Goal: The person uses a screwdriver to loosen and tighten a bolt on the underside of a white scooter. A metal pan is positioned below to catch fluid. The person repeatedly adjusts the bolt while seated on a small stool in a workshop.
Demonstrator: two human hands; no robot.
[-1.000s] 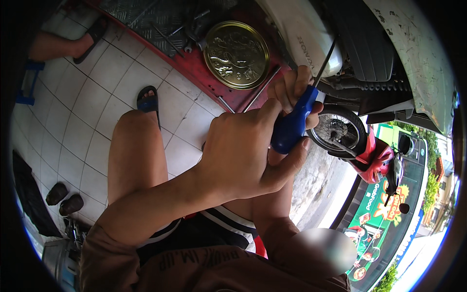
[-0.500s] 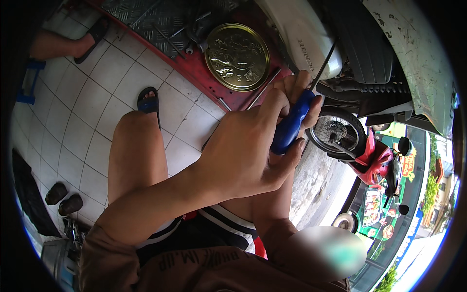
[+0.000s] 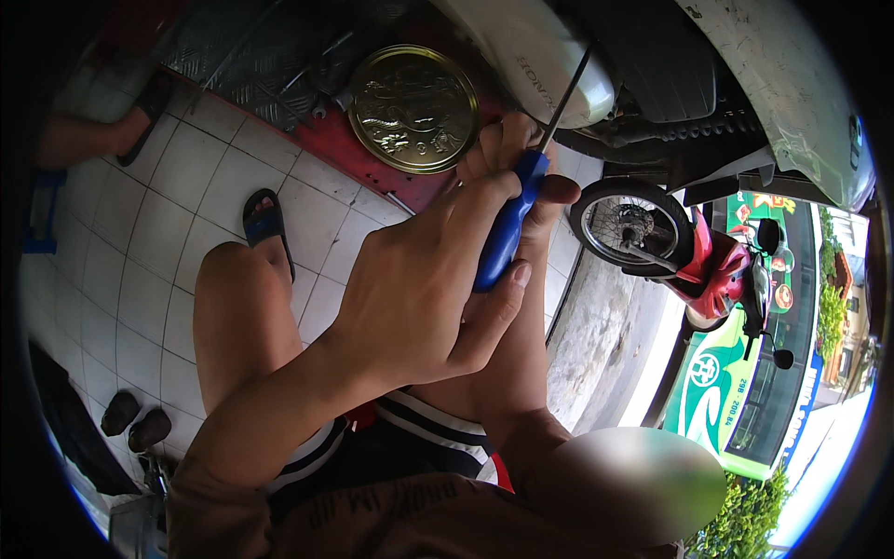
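Observation:
In front of me is a screwdriver (image 3: pixel 507 228) with a blue handle and a long thin shaft slanting up and to the right. My left hand (image 3: pixel 414 270) is closed around the handle, its thumb along the near side. Behind it comes my right hand (image 3: pixel 549 194), mostly hidden, with curled fingers against the top of the handle. The shaft's tip overlaps the white body panel (image 3: pixel 549 79) of a motorbike in this view; whether they touch I cannot tell. Left of the hands lies a round gold embossed lid (image 3: pixel 413 110).
The lid rests on a red platform (image 3: pixel 326 154) with tread plate and several metal tools, including a wrench (image 3: pixel 321 107). White floor tiles (image 3: pixel 158 261) spread left. A red motorbike (image 3: pixel 717 270) stands right, a green bus (image 3: pixel 717 391) beyond. Another person's foot (image 3: pixel 149 107) shows upper left.
The whole view has shifted, and my hands with the screwdriver now appear farther left. The grip looks the same. The bus beyond the red motorbike shows a different part of its side.

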